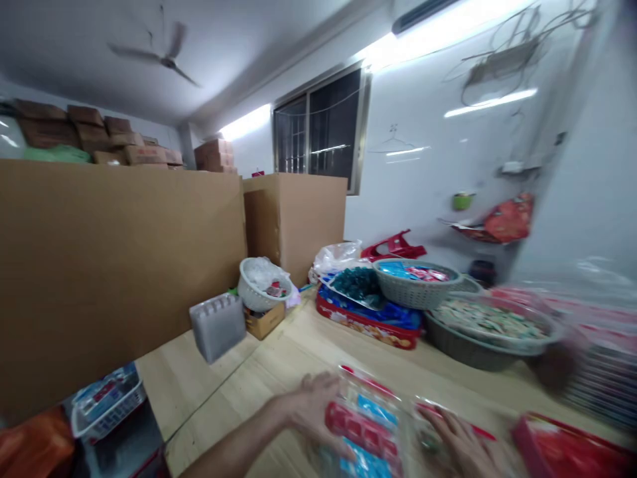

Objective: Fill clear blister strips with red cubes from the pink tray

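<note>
My left hand [313,408] grips the left edge of a clear plastic tray of red and blue packets [363,425] at the bottom of the view. My right hand [462,445] presses on the tray's right side, its fingers partly behind the clear plastic. The tray's lower part runs out of the frame. Red packaging [567,448] lies just right of my right hand. Beyond my hands, a grey woven basin of small packets [490,328] sits on the pale wooden table [279,358].
A grey basket of blue and pink packets [415,284] rests on a red-and-blue box [368,325]. A grey plastic block [217,326] and a white basket [259,285] stand left. Tall cardboard sheets [114,265] line the table's far side. A blurred dark shape [557,365] hangs right.
</note>
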Tool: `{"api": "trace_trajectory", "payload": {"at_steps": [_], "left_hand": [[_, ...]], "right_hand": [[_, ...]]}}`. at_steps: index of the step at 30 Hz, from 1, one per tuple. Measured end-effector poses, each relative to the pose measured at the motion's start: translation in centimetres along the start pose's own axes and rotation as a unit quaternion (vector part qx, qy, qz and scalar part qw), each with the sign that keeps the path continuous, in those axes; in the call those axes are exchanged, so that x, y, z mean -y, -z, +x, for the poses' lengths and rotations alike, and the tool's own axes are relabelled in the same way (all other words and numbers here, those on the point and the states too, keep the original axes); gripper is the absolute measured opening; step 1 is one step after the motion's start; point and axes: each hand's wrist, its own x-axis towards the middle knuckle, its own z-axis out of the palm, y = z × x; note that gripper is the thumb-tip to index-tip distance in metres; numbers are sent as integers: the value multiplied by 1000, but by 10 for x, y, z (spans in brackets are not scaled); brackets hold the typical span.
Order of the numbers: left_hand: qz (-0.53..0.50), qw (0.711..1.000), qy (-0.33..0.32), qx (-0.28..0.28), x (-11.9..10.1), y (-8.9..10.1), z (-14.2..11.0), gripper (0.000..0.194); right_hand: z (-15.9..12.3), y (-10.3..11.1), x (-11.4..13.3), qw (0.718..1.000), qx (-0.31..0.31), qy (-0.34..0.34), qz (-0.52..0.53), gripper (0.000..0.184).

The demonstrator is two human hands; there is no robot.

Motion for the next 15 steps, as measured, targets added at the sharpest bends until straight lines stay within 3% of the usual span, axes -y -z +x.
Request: {"api": "trace_trajectory", "payload": {"at_steps": [2,5,7,10,12,15], "left_hand": [[17,995,70,-70,11,9,9,87],[33,990,105,-84,25,21,46,79],[46,994,91,-47,25,23,77,89],[68,994,60,53,14,19,115,103],[86,989,53,110,5,12,131,100],[113,983,58,132,-3,1,139,93]], "right_hand": [[5,12,9,994,80,-38,-69,89],[22,28,14,972,193,-80,-106,120],[33,35,11,965,225,-88,-105,126],[44,38,3,963,239,-84,-92,127],[45,38,0,968,227,-75,-76,123],[41,38,-1,979,185,-66,-60,112]]}}
